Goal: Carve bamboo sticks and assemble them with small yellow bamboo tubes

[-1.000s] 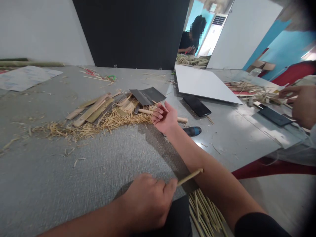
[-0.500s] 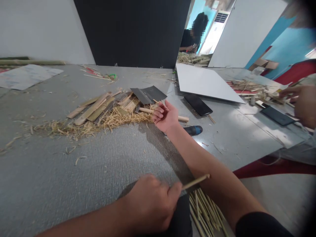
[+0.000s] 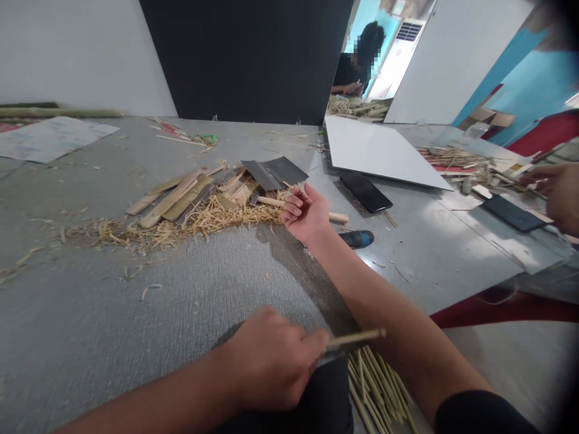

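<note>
The left hand [image 3: 271, 361] pinches a thin stick [image 3: 357, 337] pointing right, while the right hand [image 3: 305, 212] lies loosely curled, palm up, far across the table [image 3: 181, 301]

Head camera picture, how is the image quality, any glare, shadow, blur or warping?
In the head view, straight edges bow like a wide-angle lens, with dark vignetting at the right corners. Glare brightens the grey table near the black phone. The right hand and forearm cast a soft shadow leftward. The left hand holding the thin stick looks slightly blurred.
</note>
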A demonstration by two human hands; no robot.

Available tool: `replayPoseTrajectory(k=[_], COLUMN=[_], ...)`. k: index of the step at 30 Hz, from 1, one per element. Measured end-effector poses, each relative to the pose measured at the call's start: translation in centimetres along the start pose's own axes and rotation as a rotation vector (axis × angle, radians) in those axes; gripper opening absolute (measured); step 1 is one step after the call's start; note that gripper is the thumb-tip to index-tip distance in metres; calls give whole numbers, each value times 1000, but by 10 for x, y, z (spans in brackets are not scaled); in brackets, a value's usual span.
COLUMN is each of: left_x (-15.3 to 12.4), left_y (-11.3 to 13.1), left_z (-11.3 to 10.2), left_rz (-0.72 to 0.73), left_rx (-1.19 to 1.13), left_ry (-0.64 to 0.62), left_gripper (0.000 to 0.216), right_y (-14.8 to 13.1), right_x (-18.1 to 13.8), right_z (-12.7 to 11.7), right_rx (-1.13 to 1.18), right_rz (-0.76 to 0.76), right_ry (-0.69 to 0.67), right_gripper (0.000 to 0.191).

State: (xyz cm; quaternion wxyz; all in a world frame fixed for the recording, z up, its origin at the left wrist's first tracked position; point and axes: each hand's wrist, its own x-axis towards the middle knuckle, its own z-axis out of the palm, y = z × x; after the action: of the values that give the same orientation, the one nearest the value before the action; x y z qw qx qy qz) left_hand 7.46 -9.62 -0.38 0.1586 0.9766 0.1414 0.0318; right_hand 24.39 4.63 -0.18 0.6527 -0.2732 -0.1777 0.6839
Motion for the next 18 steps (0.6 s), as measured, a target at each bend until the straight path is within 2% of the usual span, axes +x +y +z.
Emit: replayPoseTrajectory(k=[2, 7, 10, 14, 18], left_x=[-4, -27, -42, -49, -47], left_y=[-12, -73, -102, -111, -113], left_z=[-10, -45, -54, -52, -49], left_rz=[-53, -500, -630, -683, -796], left_rx=[-55, -221, -180, -36, 77], left_ry=[35, 294, 410, 399, 382], left_gripper=[18, 35, 38, 37, 38], right_y=[0, 7, 15, 24, 28], right_x=[0, -6, -13, -19, -20], right_z=[0, 9, 15, 16, 12], right_rx=[-81, -340, -510, -738, -932], right_rz=[-22, -29, -22, -125, -258], right_ry=[-7, -133, -241, -340, -330], right_gripper=[29, 34, 44, 29, 21])
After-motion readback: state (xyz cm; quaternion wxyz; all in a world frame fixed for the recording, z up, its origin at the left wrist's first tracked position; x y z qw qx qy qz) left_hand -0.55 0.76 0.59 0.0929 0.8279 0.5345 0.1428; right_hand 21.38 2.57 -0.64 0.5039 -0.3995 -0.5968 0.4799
